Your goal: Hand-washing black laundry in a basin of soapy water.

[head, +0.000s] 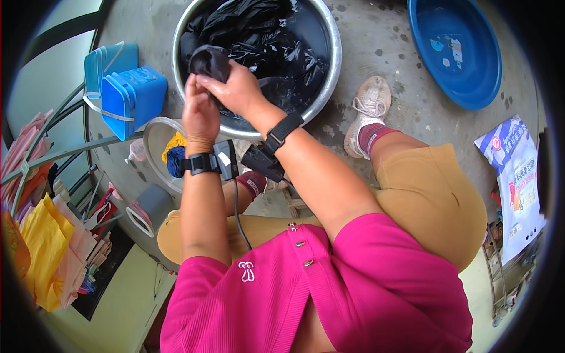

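A bunched piece of dark wet cloth [211,61] is held up by my right hand [242,92], over the left side of a large round metal basin [334,48]. My left hand [201,115] is raised at the basin's near-left rim, its fingertips close against the cloth and my right thumb. Blur hides whether those fingers grip any fabric. Black garments [247,28] lie soaking in dark water [312,22] inside the basin. Both wrists wear black straps with small devices.
Two blue buckets [140,95] with white handles stand at the left. Beside my left forearm, a smaller basin [148,137] holds yellow cloth [175,143] and blue cloth [175,161]. A blue tub [474,84], a printed bag [514,176] and hanging clothes [46,247] flank me.
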Demonstrator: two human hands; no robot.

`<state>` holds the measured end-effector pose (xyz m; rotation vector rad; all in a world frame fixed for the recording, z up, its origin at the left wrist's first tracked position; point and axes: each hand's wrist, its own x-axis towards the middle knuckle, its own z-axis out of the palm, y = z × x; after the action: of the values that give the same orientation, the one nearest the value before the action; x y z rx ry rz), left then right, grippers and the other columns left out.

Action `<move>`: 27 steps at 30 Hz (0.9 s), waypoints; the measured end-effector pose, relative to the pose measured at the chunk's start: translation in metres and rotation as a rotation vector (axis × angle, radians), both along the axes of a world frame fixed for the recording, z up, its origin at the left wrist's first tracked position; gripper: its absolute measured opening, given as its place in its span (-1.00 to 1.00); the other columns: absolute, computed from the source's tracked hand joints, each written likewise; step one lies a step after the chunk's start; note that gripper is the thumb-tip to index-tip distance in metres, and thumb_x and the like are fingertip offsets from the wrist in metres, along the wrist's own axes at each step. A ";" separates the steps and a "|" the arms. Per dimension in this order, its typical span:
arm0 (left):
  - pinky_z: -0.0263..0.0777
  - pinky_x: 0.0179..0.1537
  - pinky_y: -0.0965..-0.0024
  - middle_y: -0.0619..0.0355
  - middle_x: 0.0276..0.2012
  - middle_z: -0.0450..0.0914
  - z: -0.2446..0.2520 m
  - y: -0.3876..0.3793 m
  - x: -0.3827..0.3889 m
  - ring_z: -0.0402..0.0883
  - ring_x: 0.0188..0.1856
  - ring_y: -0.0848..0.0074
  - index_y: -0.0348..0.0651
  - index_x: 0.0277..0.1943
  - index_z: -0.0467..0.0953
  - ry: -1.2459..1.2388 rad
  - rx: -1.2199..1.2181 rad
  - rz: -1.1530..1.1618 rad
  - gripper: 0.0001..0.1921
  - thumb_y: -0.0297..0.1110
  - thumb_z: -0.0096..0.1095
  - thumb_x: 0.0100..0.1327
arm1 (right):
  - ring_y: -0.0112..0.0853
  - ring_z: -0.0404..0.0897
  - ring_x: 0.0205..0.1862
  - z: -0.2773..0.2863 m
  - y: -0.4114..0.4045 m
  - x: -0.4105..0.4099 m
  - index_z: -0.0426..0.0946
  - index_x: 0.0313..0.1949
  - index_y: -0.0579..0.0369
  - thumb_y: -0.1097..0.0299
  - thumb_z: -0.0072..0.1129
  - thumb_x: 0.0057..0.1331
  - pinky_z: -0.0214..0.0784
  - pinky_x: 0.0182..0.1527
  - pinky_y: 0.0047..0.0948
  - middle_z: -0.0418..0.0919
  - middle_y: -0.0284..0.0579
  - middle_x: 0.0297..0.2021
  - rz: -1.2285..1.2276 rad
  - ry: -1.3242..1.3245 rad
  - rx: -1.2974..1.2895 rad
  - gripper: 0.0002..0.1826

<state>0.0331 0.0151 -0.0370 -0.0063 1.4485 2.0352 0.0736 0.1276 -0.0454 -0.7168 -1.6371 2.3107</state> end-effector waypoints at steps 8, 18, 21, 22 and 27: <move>0.19 0.20 0.32 0.11 0.10 0.40 -0.044 -0.015 0.070 0.35 0.15 0.36 -0.23 0.18 0.25 -0.417 -0.310 0.226 -0.60 -0.35 -0.11 0.30 | -0.24 0.57 -0.29 0.066 -0.024 -0.017 0.53 -0.24 0.13 0.19 0.33 0.05 0.37 -0.17 -0.36 0.58 -0.04 -0.35 -0.115 0.397 -0.358 -0.65; 0.23 0.17 0.09 -0.02 0.08 0.46 -0.027 -0.021 0.009 0.44 0.10 0.22 -0.26 0.10 0.37 -0.265 -0.197 0.157 -0.55 -0.42 0.03 0.09 | -0.50 0.47 -0.13 -0.021 0.053 -0.006 0.50 -0.13 0.14 0.03 0.14 0.25 0.29 -0.04 -0.47 0.54 -0.28 -0.19 -0.353 0.122 -0.659 -0.59; 0.12 0.24 0.27 0.03 0.11 0.41 -0.007 0.018 0.028 0.36 0.17 0.30 -0.28 0.20 0.26 0.191 -0.251 -0.221 -0.44 -0.42 0.10 0.09 | -0.37 0.43 0.00 -0.066 0.038 0.017 0.41 0.01 0.01 -0.14 0.03 0.26 0.27 0.04 -0.31 0.47 -0.16 -0.03 -0.292 -0.099 -0.955 -0.47; 0.06 0.27 0.35 0.06 0.17 0.33 -0.004 0.025 0.041 0.30 0.21 0.36 -0.28 0.27 0.16 0.200 -0.354 -0.192 -0.34 -0.33 0.19 0.10 | -0.34 0.43 0.01 -0.063 0.038 0.021 0.38 0.03 -0.07 -0.24 0.00 0.22 0.24 0.07 -0.23 0.47 -0.12 -0.04 -0.260 -0.227 -1.044 -0.42; 0.09 0.21 0.37 0.07 0.17 0.29 -0.045 0.031 0.056 0.25 0.20 0.38 -0.29 0.11 0.38 0.366 -0.422 -0.204 -0.43 -0.16 0.30 0.08 | -0.40 0.54 -0.44 -0.066 0.028 0.029 0.42 -0.22 0.02 -0.21 0.29 0.01 0.44 -0.36 -0.40 0.53 -0.22 -0.42 -0.157 -0.257 -1.080 -0.41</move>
<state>0.0890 0.0459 -0.0821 0.3394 1.9941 1.5904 0.1024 0.1559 -0.1111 -1.2912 -0.2067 2.9464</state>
